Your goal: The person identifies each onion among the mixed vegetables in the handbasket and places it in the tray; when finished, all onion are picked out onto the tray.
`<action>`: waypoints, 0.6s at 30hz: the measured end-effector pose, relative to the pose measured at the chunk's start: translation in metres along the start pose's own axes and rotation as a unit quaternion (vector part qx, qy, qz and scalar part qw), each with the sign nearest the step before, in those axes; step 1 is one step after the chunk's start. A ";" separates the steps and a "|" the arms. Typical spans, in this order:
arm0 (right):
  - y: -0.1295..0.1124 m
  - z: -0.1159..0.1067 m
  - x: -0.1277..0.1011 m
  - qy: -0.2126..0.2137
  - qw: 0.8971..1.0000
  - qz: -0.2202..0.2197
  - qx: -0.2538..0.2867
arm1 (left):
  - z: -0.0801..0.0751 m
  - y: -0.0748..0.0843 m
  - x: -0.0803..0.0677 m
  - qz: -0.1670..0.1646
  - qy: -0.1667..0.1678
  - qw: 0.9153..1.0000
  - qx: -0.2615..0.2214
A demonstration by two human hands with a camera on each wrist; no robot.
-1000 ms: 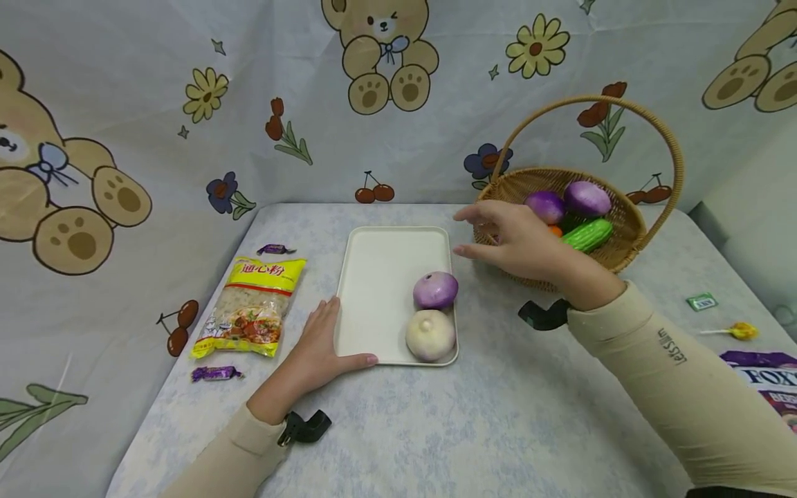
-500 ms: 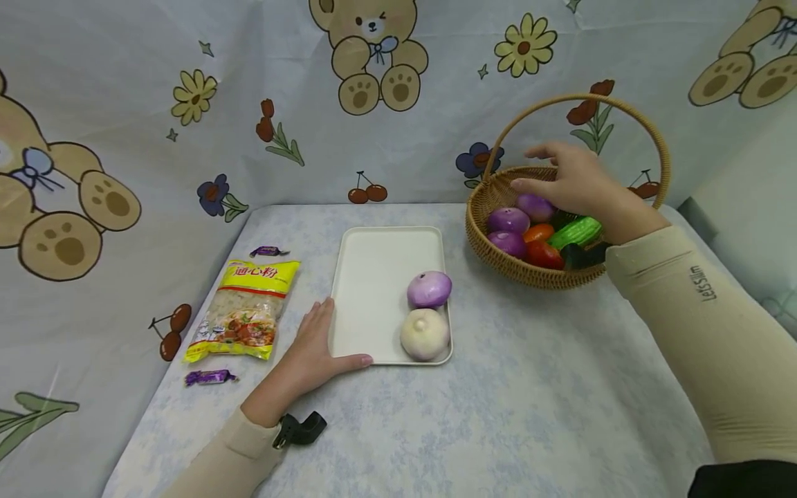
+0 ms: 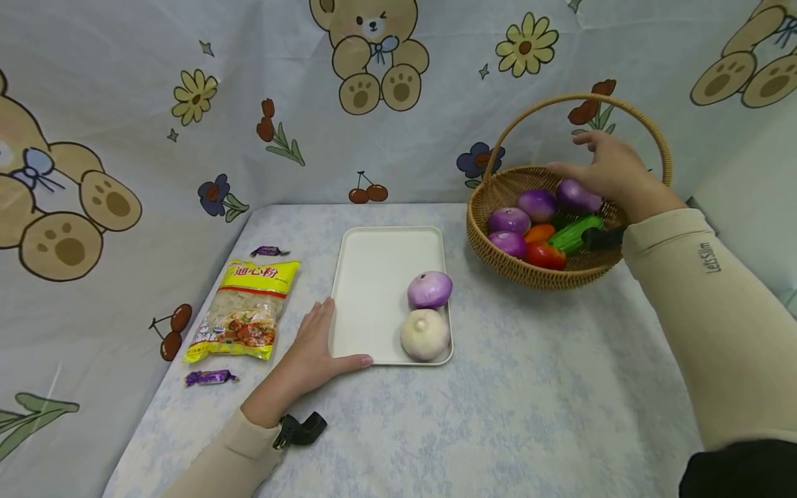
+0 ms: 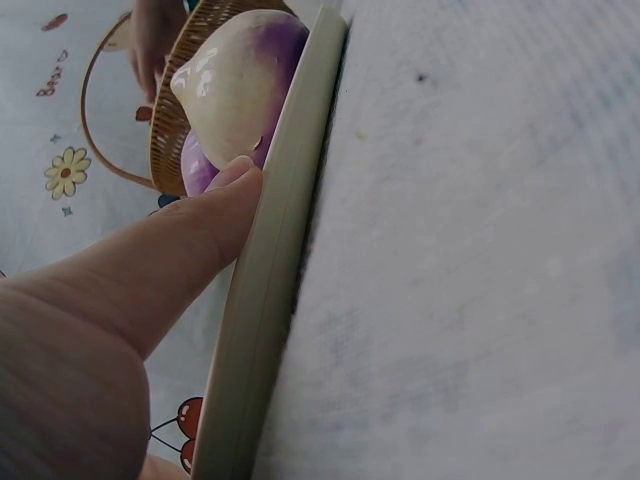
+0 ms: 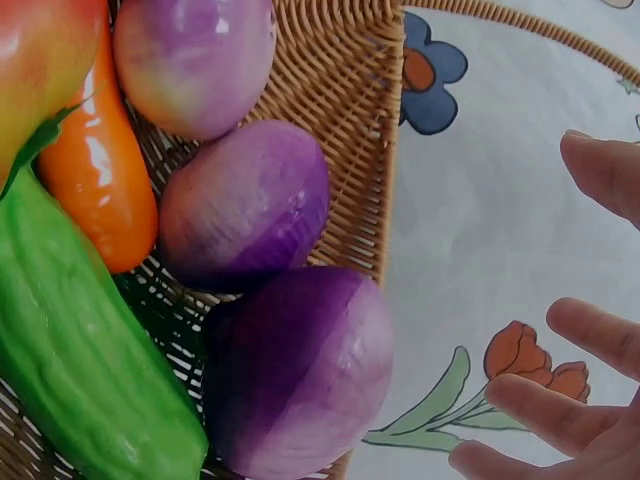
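My left hand (image 3: 317, 346) lies flat on the table at the near left corner of a white tray (image 3: 373, 266). Its thumb (image 4: 195, 235) rests along the tray rim (image 4: 275, 270). A purple onion (image 3: 429, 289) and a whitish onion (image 3: 425, 334) sit on the tray's right side. My right hand (image 3: 607, 169) hovers with fingers (image 5: 590, 400) spread over the far right of a wicker basket (image 3: 498, 263). It hangs just above a purple onion (image 3: 575, 196) (image 5: 300, 375) and grips nothing.
The basket also holds more purple onions (image 3: 509, 220), a tomato (image 3: 544, 254), an orange piece (image 3: 538, 232) and a cucumber (image 3: 575, 232). A yellow pasta packet (image 3: 245, 311) and two purple candies (image 3: 210, 377) lie left of the tray. A printed cloth backs the table.
My right hand has gone from beside the tray up into the basket, then on to its far right side. The left hand has stayed put.
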State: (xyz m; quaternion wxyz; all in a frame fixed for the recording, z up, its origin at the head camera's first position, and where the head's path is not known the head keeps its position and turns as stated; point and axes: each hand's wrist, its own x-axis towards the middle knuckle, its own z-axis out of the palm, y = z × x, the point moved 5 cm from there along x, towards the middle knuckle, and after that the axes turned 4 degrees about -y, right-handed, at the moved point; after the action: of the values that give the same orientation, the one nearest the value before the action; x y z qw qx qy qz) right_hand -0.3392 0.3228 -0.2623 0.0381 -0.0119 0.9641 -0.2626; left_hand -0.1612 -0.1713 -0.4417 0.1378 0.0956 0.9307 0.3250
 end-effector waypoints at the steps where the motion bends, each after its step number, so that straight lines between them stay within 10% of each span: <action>1: 0.001 0.000 0.001 0.000 1.000 0.003 -0.001 | 0.000 0.000 0.000 0.000 0.001 1.000 0.000; 18: 0.010 0.013 0.006 -0.011 1.000 -0.002 -0.024 | -0.002 0.001 0.000 0.006 0.001 1.000 0.001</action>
State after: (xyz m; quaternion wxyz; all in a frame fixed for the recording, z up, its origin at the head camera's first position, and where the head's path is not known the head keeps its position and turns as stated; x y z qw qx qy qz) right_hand -0.3442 0.3249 -0.2792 0.0477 -0.0178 0.9697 -0.2391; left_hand -0.1612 -0.1718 -0.4401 0.1351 0.1007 0.9307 0.3247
